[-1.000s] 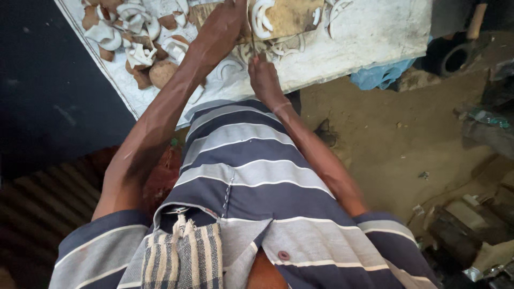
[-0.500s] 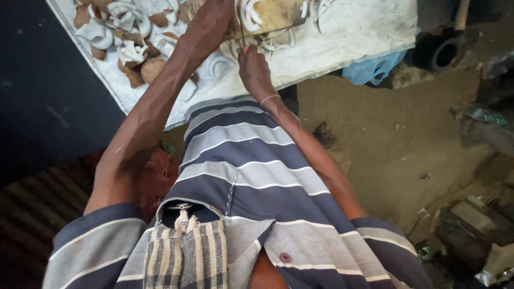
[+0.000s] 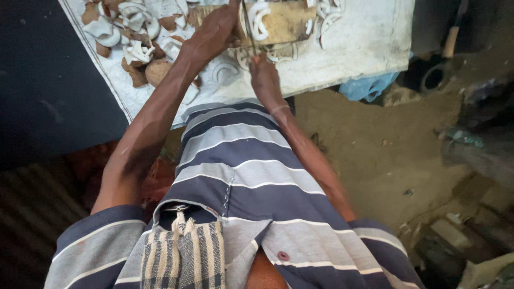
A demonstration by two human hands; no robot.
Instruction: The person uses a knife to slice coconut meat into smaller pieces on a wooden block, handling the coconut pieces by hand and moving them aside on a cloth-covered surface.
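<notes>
Head view, the only one. The left hand (image 3: 214,33) is clamped over the near-left edge of a brown, rough half coconut shell lined with white flesh (image 3: 278,21), which sits at the far middle of the white woven sack spread as a work surface (image 3: 369,48). The right hand (image 3: 263,72) is closed around a thin metal blade (image 3: 248,24) that stands upright against the shell's left rim. Curved white flesh pieces and brown shell fragments (image 3: 136,48) lie heaped toward the sack's far-left corner. Judgement: the shell is stiff and light, rough enough to grip at the rim; the flesh is likely brittle and slick, so it is best levered from its edge.
</notes>
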